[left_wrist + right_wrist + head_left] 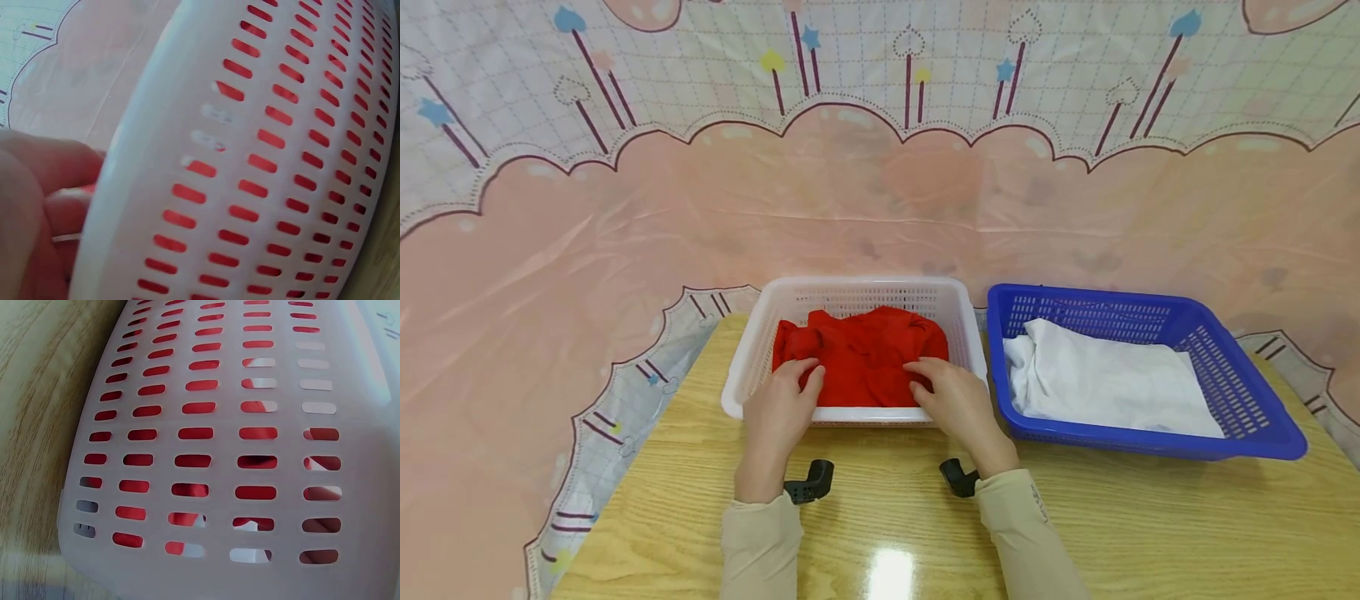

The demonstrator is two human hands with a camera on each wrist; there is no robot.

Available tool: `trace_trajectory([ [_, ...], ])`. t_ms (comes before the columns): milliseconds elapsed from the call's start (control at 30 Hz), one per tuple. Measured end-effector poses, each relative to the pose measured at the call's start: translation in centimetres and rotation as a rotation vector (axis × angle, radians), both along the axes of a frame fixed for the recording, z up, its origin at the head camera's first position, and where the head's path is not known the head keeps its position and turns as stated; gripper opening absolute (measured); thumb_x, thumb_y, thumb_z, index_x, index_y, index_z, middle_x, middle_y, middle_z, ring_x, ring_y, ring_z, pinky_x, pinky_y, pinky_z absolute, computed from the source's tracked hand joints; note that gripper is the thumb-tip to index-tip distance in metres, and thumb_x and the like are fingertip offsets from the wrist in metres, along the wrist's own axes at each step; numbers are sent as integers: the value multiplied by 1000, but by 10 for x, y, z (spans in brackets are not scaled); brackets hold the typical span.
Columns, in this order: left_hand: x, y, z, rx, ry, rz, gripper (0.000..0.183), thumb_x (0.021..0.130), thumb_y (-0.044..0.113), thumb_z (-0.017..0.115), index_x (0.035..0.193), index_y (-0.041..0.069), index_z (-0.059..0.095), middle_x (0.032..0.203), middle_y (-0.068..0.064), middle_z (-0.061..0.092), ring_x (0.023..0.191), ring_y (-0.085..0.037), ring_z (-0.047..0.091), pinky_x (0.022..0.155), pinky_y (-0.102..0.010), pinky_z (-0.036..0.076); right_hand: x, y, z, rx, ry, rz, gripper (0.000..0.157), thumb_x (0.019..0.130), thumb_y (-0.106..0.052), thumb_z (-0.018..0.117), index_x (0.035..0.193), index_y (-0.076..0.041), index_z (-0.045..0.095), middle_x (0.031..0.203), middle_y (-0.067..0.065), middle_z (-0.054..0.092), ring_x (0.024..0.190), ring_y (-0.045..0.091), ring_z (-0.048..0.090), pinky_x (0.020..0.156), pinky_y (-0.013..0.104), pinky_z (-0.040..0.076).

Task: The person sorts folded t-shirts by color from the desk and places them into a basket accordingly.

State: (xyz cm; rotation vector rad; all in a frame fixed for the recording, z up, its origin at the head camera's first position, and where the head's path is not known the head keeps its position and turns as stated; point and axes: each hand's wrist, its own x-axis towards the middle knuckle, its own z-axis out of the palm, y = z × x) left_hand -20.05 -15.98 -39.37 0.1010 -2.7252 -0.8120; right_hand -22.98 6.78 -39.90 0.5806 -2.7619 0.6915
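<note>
Crumpled red cloth (868, 358) fills much of the white plastic basket (857, 414); whether it is a garment cannot be told. Over the basket's front left comes my left hand (781, 404), its loosely bent fingers at the cloth's left side, with a gap between thumb and forefinger. My right hand (957, 400) mirrors it at the cloth's right side, thumb and forefinger apart. In the left wrist view, part of the left hand (37, 206) shows behind the basket rim (134, 137). The right wrist view shows only the basket's slotted wall (225, 447), with red behind it.
To the right stands a blue plastic basket (1120, 437) with white cloth (1108, 379) lying in it. Both baskets stand on a wooden table (865, 508). A patterned pink sheet (865, 208) hangs behind. Black wrist-camera mounts (811, 483) stick out beside the wrists.
</note>
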Motion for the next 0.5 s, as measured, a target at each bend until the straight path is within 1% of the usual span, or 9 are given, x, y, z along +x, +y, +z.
trace_trajectory([
  [133,1,-2,2,-12,-42,34,40,89,37,47,119,11,57,118,-9,56,105,-27,52,82,-48,41,0,1,1,7,-11,-21,29,83,-22,60,112,-21,64,120,3,56,102,22,56,79,38,46],
  [267,1,-4,4,-11,-41,41,41,90,36,46,120,10,56,121,-11,53,108,-28,50,82,-48,41,-1,2,1,-1,5,-30,29,83,-22,60,112,-21,64,122,2,54,106,21,54,81,39,46],
  [400,1,-4,4,-10,-8,56,41,89,35,47,120,8,56,133,-11,41,117,-30,41,86,-51,39,-2,2,1,-35,6,-27,31,83,-23,60,114,-20,62,127,1,49,115,21,47,87,42,42],
  [500,0,-4,4,-8,10,66,41,89,34,48,120,9,56,140,-11,30,121,-33,35,88,-54,36,-2,3,2,-50,-1,-22,32,83,-24,59,115,-21,61,130,0,46,117,22,44,89,44,40],
])
